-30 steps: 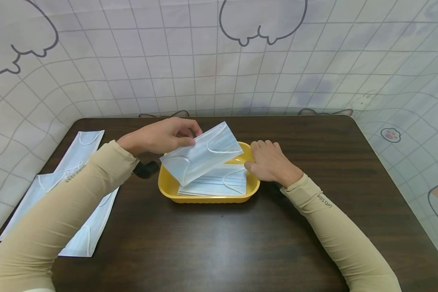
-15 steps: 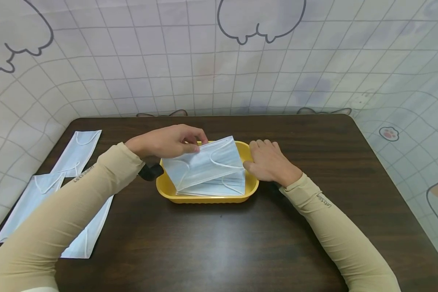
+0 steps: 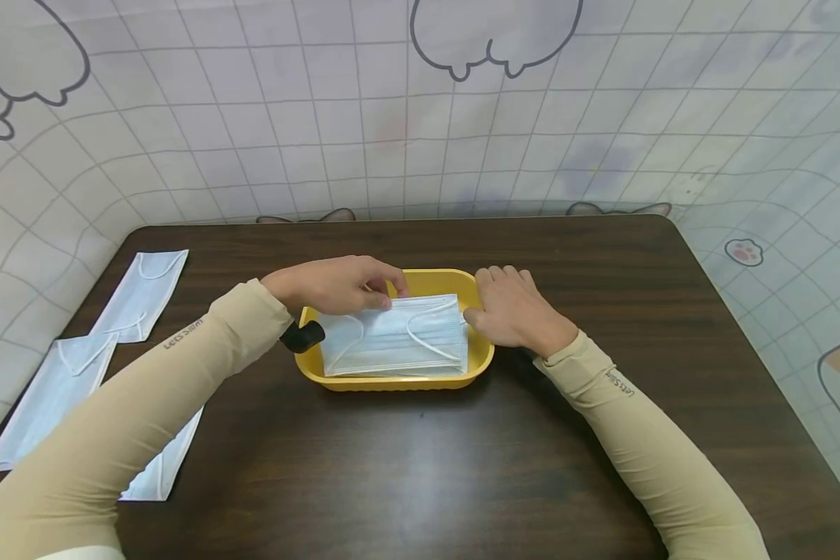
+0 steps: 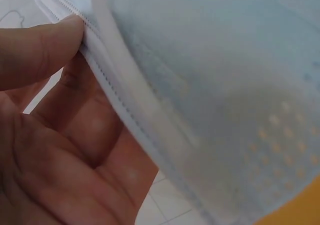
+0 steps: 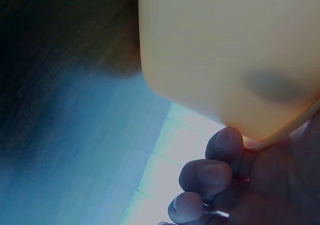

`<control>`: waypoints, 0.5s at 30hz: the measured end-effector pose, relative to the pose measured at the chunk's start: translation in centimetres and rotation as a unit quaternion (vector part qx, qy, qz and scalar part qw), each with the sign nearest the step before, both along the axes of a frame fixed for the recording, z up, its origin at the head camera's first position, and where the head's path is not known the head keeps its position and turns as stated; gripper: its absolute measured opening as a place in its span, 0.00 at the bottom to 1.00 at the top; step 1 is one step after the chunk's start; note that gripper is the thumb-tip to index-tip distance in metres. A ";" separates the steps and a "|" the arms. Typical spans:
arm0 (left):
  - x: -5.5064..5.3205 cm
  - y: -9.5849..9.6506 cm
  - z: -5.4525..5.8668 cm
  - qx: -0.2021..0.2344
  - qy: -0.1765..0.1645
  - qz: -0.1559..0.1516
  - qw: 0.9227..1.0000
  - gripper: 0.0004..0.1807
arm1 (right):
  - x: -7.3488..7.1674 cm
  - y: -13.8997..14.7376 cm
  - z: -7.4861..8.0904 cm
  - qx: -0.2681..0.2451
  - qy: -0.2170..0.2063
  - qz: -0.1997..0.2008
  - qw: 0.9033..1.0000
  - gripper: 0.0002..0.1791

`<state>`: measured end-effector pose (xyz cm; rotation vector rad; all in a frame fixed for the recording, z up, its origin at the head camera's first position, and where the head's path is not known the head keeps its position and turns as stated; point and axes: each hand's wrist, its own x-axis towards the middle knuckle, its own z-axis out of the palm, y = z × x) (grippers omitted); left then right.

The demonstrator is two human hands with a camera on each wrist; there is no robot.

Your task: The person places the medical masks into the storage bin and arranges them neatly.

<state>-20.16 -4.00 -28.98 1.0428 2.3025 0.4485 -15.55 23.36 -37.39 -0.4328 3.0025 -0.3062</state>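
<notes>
My left hand (image 3: pixel 341 284) pinches the upper edge of a pale blue face mask (image 3: pixel 392 330) over the yellow basket (image 3: pixel 395 384). In the left wrist view the thumb (image 4: pixel 60 37) lies on the pleated edge, with the other fingers behind it. That mask lies over a stack of like masks, nearly lined up with them, and its white ear loops rest on top. At the basket's right end my right hand (image 3: pixel 518 311) grips the rim; the right wrist view has its fingertips (image 5: pixel 212 175) under the rim, beside the basket's outer wall (image 5: pixel 215 50).
More face masks lie on the dark wooden table (image 3: pixel 420 474) at the left: one at the back (image 3: pixel 143 292), one nearer (image 3: pixel 49 397), and one partly hidden under my left sleeve (image 3: pixel 164 467). A white gridded cloth (image 3: pixel 420 117) hangs behind the table.
My left hand has come down and a little right with the mask. The mask has gone from raised and tilted to lying on the stack. The right hand keeps its hold on the rim.
</notes>
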 end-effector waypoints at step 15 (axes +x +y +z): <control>-0.7 1.5 -2.0 -0.037 -0.025 -0.007 0.999 0.15 | 0.0 0.0 0.1 -0.005 0.001 0.000 1.000 0.17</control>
